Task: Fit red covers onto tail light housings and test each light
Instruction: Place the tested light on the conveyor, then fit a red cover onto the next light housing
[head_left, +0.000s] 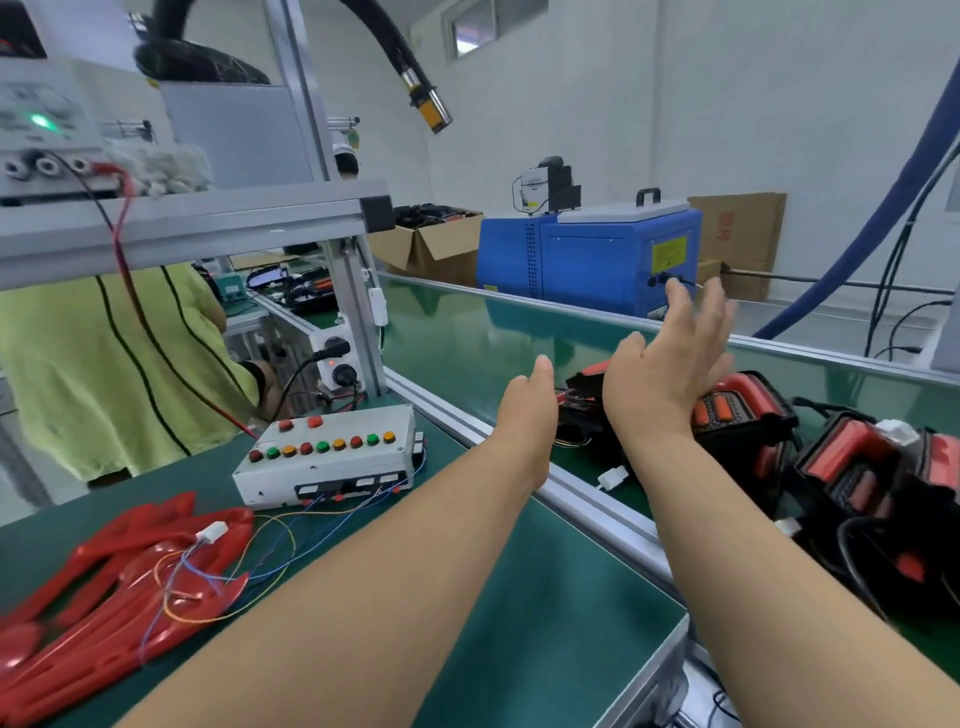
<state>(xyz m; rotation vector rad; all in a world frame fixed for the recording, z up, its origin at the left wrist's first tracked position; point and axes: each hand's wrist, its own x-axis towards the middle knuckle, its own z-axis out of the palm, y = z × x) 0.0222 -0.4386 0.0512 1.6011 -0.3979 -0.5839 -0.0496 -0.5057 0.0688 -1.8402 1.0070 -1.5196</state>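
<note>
**A:** Head view. Start from the white test box with its rows of red, green and amber buttons. Where are the hands?

**B:** Both are to the right of the test box, reaching over the aluminium rail onto the green conveyor belt. The right hand is raised with its fingers spread wide and holds nothing. It's above the tail light housings.

**A:** And the left hand?

**B:** It's between the test box and the right hand, thumb up. The fingers are hidden behind the hand itself, so I cannot tell whether it grips anything.

**A:** The housings?

**B:** They're black with red lenses, clustered on the belt well right of the test box with cables tangled among them. One lies just beyond the left hand.

**A:** The red covers?

**B:** They're heaped on the bench on the near left of the test box. Thin coloured wires run from the test box across them to a white connector lying on the heap.

**A:** Behind?

**B:** There's a blue machine far beyond the test box, across the belt. A person in a yellow-green shirt stands to the test box's left.
</note>
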